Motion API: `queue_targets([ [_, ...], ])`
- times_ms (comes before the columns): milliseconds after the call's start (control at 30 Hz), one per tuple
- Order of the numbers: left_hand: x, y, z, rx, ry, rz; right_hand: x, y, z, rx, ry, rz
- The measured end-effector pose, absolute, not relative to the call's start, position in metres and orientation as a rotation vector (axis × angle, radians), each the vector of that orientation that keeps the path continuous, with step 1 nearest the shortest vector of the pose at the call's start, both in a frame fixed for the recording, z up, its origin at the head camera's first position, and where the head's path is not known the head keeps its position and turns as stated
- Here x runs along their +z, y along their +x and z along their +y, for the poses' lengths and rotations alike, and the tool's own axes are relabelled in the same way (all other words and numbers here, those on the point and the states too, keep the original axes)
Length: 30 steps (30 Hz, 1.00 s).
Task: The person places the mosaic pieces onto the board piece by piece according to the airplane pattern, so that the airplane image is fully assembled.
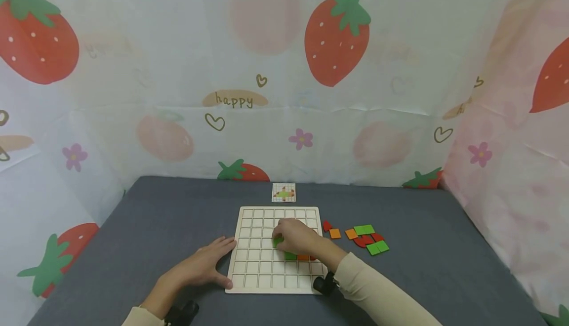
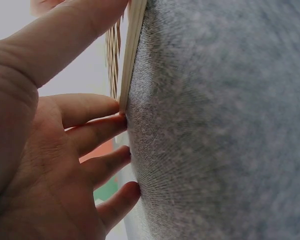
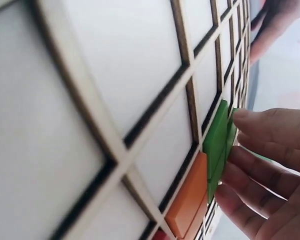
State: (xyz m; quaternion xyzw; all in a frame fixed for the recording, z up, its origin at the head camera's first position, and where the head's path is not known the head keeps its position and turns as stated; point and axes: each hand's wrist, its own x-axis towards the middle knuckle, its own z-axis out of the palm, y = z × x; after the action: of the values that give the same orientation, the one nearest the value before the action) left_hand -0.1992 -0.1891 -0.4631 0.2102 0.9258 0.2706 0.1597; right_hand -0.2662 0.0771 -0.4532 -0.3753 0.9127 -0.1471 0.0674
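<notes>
In the head view, the right hand [image 1: 297, 235] is bent over the middle of the board [image 1: 251, 266], thumb and finger closed on a green tile [image 1: 277, 241] at its fingertips, on the hand's left. The hand covers part of that tile, so its long axis cannot be told. A second green tile [image 1: 291, 256], an orange tile [image 1: 304, 257] and a partly hidden red piece [image 1: 313, 258] make a row in the board's squares, nearer the person. The left hand [image 1: 202, 262] is farther from the pinched tile, against the board's left edge. Loose pieces [image 1: 364, 229] lie on the counter [image 1: 178, 217] to the right; a picture card [image 1: 283, 192] lies beyond the board.

In the left wrist view, the left hand's fingers are apart, touching the board's rim and the cloth.

In the right wrist view, the right grip is at the green tile, just past the other green one; whether it touches the board cannot be told.
</notes>
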Motion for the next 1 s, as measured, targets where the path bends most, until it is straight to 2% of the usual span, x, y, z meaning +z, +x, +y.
queue_targets([
  [333,-0.464,-0.2,-0.19,0.772,0.586,2.637,-0.441,-0.261,0.095,-0.64,-1.033,2.711],
  [1000,-0.463,-0.201,-0.19,0.774,0.592,2.625,-0.434,-0.247,0.176,-0.784,-0.85,2.87],
])
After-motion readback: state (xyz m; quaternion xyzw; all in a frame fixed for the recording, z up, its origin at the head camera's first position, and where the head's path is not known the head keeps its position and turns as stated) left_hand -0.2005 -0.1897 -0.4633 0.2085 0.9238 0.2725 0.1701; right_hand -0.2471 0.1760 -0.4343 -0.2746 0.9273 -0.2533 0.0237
